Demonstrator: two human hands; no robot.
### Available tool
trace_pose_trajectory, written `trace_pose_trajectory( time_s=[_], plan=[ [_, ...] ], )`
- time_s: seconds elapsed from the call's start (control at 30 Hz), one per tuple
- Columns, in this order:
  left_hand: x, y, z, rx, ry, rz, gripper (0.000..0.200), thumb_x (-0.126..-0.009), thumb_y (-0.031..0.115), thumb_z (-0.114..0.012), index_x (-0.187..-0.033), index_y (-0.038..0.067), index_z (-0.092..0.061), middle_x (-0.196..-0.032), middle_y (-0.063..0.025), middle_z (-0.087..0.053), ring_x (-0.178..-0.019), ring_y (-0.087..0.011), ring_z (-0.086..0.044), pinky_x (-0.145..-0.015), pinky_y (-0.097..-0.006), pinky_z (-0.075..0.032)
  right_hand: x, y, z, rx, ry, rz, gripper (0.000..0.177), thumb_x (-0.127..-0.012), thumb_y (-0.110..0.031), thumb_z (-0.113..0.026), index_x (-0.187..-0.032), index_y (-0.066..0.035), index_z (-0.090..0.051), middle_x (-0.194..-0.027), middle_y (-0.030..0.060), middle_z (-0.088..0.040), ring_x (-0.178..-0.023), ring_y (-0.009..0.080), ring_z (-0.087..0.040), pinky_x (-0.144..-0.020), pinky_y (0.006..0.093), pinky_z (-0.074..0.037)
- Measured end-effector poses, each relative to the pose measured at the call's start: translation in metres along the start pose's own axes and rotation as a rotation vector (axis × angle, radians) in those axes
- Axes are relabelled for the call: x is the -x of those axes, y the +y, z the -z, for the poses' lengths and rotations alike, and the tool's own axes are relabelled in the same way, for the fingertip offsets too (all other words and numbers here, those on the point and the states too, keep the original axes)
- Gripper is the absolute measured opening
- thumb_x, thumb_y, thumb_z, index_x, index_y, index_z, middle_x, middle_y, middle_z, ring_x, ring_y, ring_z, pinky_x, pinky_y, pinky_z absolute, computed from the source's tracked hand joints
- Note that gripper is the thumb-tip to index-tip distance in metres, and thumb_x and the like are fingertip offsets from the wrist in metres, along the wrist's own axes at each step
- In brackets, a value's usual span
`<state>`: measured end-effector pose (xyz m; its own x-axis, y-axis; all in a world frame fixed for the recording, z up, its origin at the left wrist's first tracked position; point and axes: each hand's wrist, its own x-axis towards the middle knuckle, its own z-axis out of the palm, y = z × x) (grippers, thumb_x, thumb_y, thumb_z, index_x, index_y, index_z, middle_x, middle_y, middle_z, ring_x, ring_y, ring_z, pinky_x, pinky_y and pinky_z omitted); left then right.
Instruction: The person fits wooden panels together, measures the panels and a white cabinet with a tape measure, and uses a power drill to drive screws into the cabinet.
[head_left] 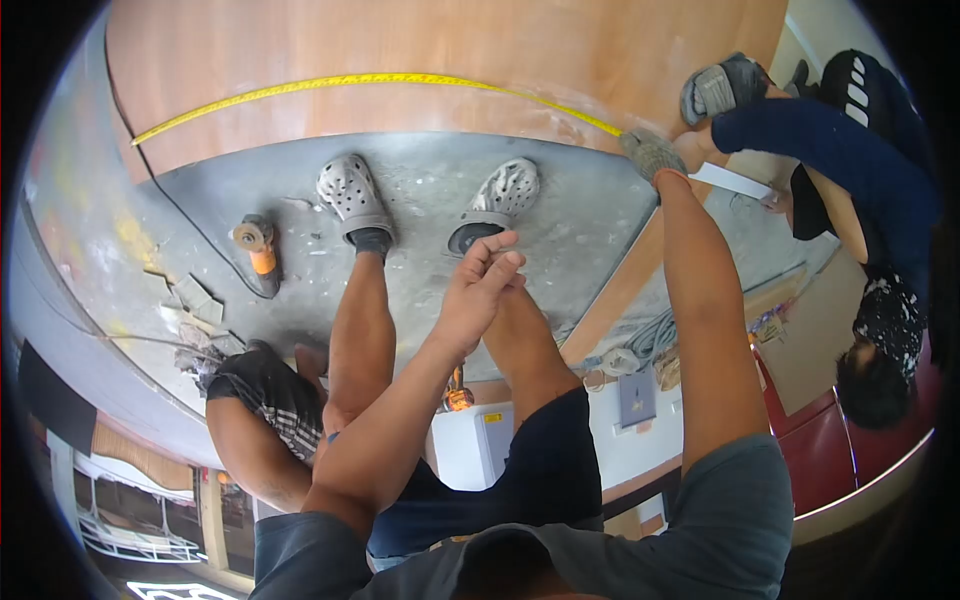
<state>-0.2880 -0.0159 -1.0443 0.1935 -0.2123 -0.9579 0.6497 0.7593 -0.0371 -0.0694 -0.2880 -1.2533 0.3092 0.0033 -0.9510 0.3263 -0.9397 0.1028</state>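
Observation:
A yellow tape measure (350,81) is drawn out across the wooden panel (450,40), its blade slightly arched. At the right end of the blade, my right hand (655,155), in a grey work glove, is closed on it; the tape's case cannot be made out. My left hand (478,290) is bare and hovers over my left-to-right knee gap, fingers loosely bent and apart, with nothing in it. Below the panel's curved edge are my feet in grey clogs (350,195) on the dusty floor.
An orange angle grinder (260,255) lies on the floor by a black cable (195,225). Broken flat pieces (195,298) lie further left. A co-worker's gloved hand (722,90) is close on the right. Another person (265,410) crouches at lower left. Coiled hose (655,335) lies at right.

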Motion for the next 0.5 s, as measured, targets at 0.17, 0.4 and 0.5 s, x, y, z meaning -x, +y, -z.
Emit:
trace_pose_trajectory(
  time_s=[0.17, 0.4, 0.5],
  plan=[
    [-0.008, 0.005, -0.017, -0.002, 0.005, 0.022, 0.038, -0.093, 0.026, -0.056, -0.124, 0.006, -0.05, -0.102, -0.0028, -0.06, -0.088, -0.0105, -0.058, -0.08, -0.027, -0.044, -0.017, -0.007, 0.012, 0.067, 0.036, 0.01, 0.047, -0.089, -0.041, -0.04, -0.116, -0.008, -0.06, -0.122, 0.0174, -0.056, -0.113, 0.0352, -0.054, -0.097, 0.0435, -0.041],
    [-0.017, 0.004, -0.026, -0.003, 0.012, 0.029, 0.036, -0.093, 0.026, -0.056, -0.124, 0.006, -0.05, -0.1, -0.0012, -0.061, -0.086, -0.0099, -0.058, -0.079, -0.0263, -0.044, -0.038, 0.0, 0.004, 0.093, 0.083, 0.042, 0.047, -0.091, -0.039, -0.036, -0.114, -0.006, -0.061, -0.121, 0.0182, -0.057, -0.11, 0.0352, -0.055, -0.095, 0.0444, -0.042],
    [-0.019, 0.003, -0.025, -0.02, 0.021, 0.041, 0.036, -0.093, 0.025, -0.056, -0.124, 0.007, -0.051, -0.099, -0.0004, -0.062, -0.086, -0.0099, -0.058, -0.079, -0.0259, -0.044, -0.031, -0.005, 0.01, 0.068, 0.066, 0.015, 0.048, -0.091, -0.039, -0.035, -0.113, -0.005, -0.061, -0.12, 0.0182, -0.057, -0.11, 0.035, -0.055, -0.095, 0.0438, -0.042]
  ],
)
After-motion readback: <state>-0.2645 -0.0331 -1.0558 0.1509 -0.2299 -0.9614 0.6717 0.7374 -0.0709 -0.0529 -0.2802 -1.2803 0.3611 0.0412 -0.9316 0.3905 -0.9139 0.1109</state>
